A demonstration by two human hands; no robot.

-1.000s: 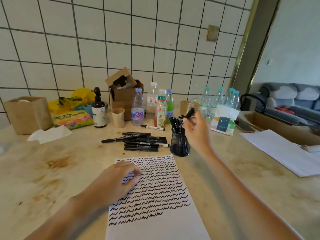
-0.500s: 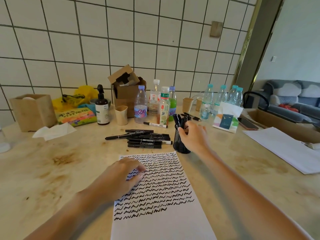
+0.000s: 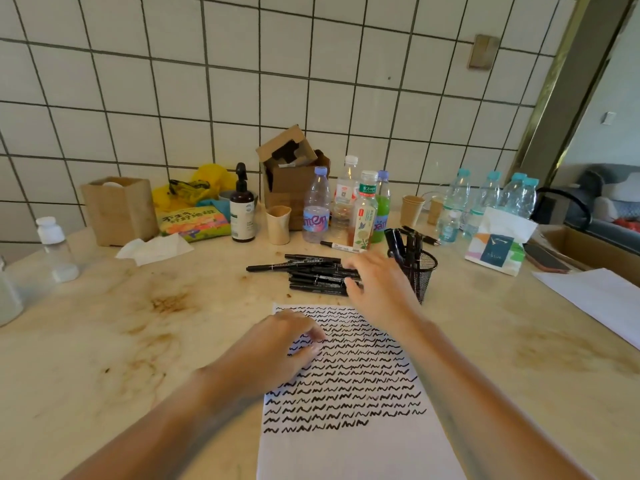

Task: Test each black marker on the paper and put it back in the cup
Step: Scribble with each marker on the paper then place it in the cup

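A white sheet of paper (image 3: 356,441) lies in front of me, its upper part covered with rows of black squiggles. My left hand (image 3: 277,351) rests on the sheet's upper left corner with its fingers loosely curled, holding nothing. Beyond the sheet lies a pile of black markers (image 3: 311,273). My right hand (image 3: 379,285) hovers with spread fingers over the right end of that pile, its fingertips at the markers. Just right of that hand stands a black mesh cup (image 3: 424,271) with several markers standing in it.
Bottles (image 3: 317,206), paper cups (image 3: 278,225), a brown pump bottle (image 3: 241,206), a cardboard box (image 3: 291,174) and a tissue pack (image 3: 498,244) crowd the back of the stained table. A white-capped marker (image 3: 341,245) lies behind the pile. More paper (image 3: 595,303) lies right.
My right hand left the mesh cup after putting a marker in and moved left onto the marker pile, fingers now spread. The left hand stayed on the paper. The camera tilted slightly.
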